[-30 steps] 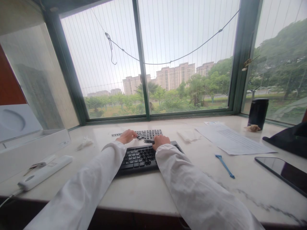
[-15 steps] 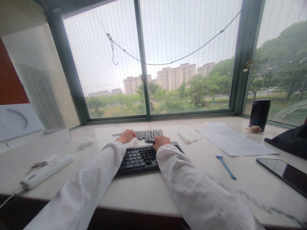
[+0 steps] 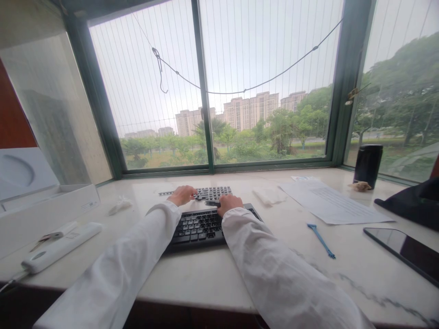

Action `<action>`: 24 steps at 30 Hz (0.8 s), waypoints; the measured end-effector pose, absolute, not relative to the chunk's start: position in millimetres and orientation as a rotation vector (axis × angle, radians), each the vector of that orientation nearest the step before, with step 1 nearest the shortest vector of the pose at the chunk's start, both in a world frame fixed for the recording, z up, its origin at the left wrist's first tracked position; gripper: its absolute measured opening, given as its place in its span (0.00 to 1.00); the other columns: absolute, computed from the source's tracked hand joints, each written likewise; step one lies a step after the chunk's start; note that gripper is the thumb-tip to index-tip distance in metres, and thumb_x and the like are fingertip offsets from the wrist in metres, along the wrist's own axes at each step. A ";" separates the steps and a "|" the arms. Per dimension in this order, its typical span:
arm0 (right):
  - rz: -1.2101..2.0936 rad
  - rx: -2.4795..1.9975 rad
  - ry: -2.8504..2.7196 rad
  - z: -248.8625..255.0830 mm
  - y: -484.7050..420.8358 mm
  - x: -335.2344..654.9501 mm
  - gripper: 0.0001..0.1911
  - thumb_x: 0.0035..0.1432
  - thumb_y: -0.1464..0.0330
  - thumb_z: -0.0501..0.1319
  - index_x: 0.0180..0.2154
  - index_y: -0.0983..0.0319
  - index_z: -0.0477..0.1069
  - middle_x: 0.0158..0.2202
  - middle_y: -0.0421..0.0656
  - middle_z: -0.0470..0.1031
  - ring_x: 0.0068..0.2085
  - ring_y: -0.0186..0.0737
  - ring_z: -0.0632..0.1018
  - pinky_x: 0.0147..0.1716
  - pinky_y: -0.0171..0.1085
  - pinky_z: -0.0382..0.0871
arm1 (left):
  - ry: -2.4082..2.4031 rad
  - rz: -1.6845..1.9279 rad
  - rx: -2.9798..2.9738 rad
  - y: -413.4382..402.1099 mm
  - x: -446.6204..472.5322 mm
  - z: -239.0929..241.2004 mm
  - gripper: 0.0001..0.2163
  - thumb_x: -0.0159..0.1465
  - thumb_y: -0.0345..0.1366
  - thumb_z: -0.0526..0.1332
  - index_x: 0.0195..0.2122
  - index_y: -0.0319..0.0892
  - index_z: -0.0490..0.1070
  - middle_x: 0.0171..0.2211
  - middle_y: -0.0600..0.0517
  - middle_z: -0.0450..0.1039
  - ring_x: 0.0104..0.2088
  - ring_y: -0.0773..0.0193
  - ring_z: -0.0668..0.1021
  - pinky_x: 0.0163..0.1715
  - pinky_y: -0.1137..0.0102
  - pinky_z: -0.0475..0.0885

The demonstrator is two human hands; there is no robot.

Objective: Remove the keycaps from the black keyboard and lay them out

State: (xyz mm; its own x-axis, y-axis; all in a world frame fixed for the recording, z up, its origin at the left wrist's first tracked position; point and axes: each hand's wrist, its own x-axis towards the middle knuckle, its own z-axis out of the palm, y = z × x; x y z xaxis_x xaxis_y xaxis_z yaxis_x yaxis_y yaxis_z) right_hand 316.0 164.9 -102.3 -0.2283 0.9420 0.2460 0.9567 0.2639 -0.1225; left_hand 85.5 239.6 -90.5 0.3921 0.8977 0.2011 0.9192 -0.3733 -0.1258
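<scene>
A black keyboard [image 3: 197, 227] lies on the marble counter under my forearms, some of its key positions bare of caps. Behind it, loose dark keycaps [image 3: 219, 191] are laid out in rows. My right hand [image 3: 230, 204] is closed round a small black brush-like tool [image 3: 212, 203], whose end points left above the keyboard's back edge. My left hand [image 3: 183, 195] is beside the left part of the keycap rows, fingertips drawn together; whatever may be between them is too small to make out.
To the right are a blue tool [image 3: 321, 241], a phone [image 3: 403, 251], printed paper [image 3: 331, 201] and a black cylinder [image 3: 368, 167]. A crumpled white tissue [image 3: 269, 195] lies behind the keyboard. On the left sit a white power strip [image 3: 61, 246], keys [image 3: 51, 235] and a white box [image 3: 51, 208].
The view has shifted slightly. Both hands stay in nearly the same places, and the black tool remains in my right hand.
</scene>
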 end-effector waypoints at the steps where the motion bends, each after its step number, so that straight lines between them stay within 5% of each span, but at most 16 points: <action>1: -0.080 -1.757 -2.266 -102.3 164.8 315.9 0.12 0.50 0.65 0.59 0.37 0.61 0.73 0.35 0.49 0.76 0.37 0.46 0.76 0.34 0.41 0.68 | -1.593 -0.123 -2.439 240.5 85.5 -89.6 0.12 0.58 0.37 0.59 0.43 0.51 0.74 0.40 0.52 0.75 0.38 0.62 0.76 0.38 0.71 0.68; 9: -0.083 -1.747 -2.269 -103.5 166.1 315.2 0.12 0.50 0.65 0.58 0.37 0.61 0.73 0.35 0.49 0.75 0.35 0.45 0.76 0.33 0.41 0.68 | -1.524 0.011 -2.399 245.2 84.6 -86.1 0.09 0.60 0.39 0.58 0.39 0.50 0.75 0.40 0.50 0.73 0.36 0.62 0.75 0.38 0.70 0.67; 15: -0.103 -1.734 -2.263 -103.7 166.2 315.6 0.10 0.49 0.65 0.59 0.34 0.61 0.73 0.33 0.48 0.75 0.33 0.44 0.76 0.32 0.39 0.67 | -1.526 0.032 -2.388 246.5 86.4 -87.1 0.13 0.58 0.38 0.60 0.46 0.53 0.71 0.41 0.50 0.73 0.38 0.61 0.75 0.38 0.69 0.66; 24: -0.109 -1.719 -2.261 -104.4 167.0 315.5 0.11 0.48 0.65 0.58 0.35 0.61 0.73 0.33 0.49 0.75 0.35 0.46 0.76 0.32 0.41 0.68 | -1.590 -0.030 -2.389 245.4 89.2 -87.6 0.09 0.58 0.41 0.59 0.38 0.50 0.76 0.39 0.50 0.73 0.37 0.61 0.75 0.37 0.70 0.66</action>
State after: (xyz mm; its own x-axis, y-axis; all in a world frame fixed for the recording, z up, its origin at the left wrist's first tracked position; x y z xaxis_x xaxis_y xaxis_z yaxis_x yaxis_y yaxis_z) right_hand 315.5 167.0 -104.4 -0.2404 0.9295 0.2796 0.9520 0.2820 -0.1188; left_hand 89.2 245.4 -87.6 0.3971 0.9027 0.1655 0.9083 -0.3608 -0.2117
